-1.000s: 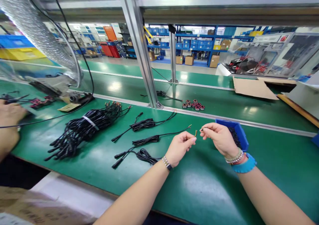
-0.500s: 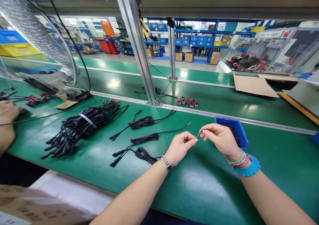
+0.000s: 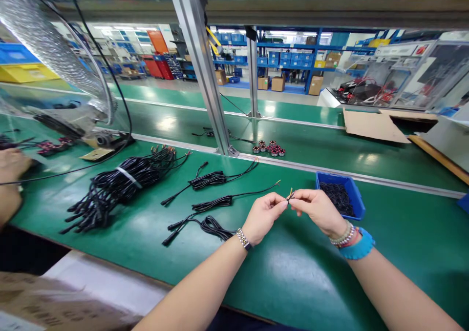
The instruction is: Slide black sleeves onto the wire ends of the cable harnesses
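Observation:
My left hand (image 3: 263, 215) is pinched on the stripped end of a black cable (image 3: 210, 226) whose coil lies on the green bench to its left. My right hand (image 3: 318, 209) is pinched closed right against that wire tip (image 3: 290, 194), fingertips of both hands nearly touching; what it holds is too small to name. Just behind the right hand sits a small blue tray (image 3: 354, 194) filled with short black pieces. Two more coiled black cables (image 3: 214, 203) (image 3: 209, 179) lie further back on the bench.
A big tied bundle of black cables (image 3: 117, 184) lies at the left. Another person's hand (image 3: 10, 167) works at the far left edge. An aluminium post (image 3: 205, 72) rises behind the cables. Several small round red parts (image 3: 268, 148) and flat cardboard (image 3: 372, 126) rest on the conveyor behind.
My right hand has come down and left until its fingertips meet the left hand's at the wire tip, uncovering the blue tray. The round red parts have drifted left on the conveyor.

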Demonstrator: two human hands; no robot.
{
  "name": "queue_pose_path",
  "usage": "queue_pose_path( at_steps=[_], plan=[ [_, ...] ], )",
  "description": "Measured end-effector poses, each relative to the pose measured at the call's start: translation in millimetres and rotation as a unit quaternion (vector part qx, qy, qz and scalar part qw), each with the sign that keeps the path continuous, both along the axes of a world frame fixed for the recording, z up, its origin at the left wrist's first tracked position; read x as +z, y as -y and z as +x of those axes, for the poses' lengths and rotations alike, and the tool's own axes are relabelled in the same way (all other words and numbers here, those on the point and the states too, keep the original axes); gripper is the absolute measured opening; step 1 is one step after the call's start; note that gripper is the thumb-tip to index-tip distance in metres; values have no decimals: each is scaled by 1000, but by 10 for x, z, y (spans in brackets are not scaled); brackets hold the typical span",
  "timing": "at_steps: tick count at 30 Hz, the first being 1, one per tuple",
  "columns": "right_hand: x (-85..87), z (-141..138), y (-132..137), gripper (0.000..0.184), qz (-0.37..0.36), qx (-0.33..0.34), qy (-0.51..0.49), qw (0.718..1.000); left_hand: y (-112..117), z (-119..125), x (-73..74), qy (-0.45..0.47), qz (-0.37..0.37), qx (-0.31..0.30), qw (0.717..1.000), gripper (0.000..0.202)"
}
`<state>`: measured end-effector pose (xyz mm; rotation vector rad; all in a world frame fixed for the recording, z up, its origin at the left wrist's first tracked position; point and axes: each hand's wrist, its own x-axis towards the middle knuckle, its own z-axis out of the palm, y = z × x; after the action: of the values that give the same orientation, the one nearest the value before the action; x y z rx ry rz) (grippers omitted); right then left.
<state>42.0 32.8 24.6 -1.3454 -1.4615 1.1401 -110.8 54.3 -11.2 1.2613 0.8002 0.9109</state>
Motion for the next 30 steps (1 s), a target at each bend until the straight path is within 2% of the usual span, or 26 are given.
queue_pose_path(
  at_steps=[3, 6, 8, 16, 30],
  plan=[
    [-14, 8, -14, 16, 19, -44, -27, 998, -1, 11, 2, -6, -10, 31, 999, 21],
    [-16, 27, -23, 18, 68, -105, -55, 991, 6, 19, 19, -18, -20, 47, 999, 21],
    [-12, 26, -18, 17, 97, -121, -47, 987, 13, 20, 32, -23, -22, 50, 998, 20],
    [-23, 0, 11, 13, 178, -105, 20, 978, 17, 18, 50, -26, -22, 53, 998, 19],
    [-38, 2, 25, 14, 171, -104, 36, 979, 18, 15, 61, -18, -23, 58, 998, 18]
  ],
)
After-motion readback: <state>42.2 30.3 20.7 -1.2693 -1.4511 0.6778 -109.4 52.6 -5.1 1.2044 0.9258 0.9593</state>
